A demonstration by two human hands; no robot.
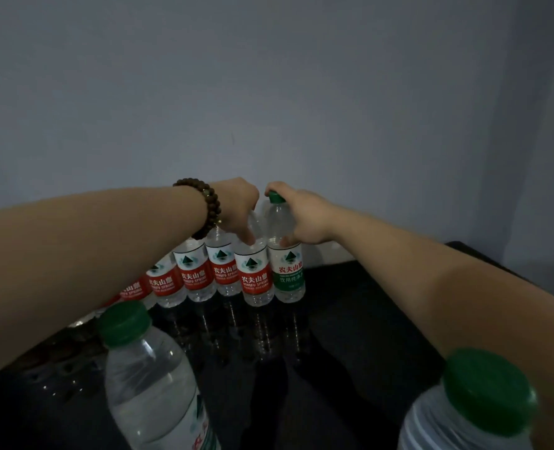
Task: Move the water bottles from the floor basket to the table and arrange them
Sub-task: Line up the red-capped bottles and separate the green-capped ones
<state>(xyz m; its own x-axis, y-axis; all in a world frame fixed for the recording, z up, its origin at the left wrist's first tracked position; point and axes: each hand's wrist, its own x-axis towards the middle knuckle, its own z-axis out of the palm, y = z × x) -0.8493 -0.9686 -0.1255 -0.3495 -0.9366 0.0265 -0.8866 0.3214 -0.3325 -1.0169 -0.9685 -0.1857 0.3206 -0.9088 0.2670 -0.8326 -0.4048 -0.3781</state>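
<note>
On the dark counter (366, 319), water bottles (197, 277) full of clear water stand in a row. The right hand (305, 219) has its grip tight round the green-label bottle (287, 271) at the right end. The left hand (236, 212) grips the red-label bottle (256, 274) just beside it. Two green-cap bottles (145, 368) stand near the camera, maybe full too.

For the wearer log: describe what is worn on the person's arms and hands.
The left arm and right arm are bare: no sleeves, gloves or watch. The left wrist carries a bracelet of round dark-brown beads, apparently wound twice, with one greenish bead. No rings show.
</note>
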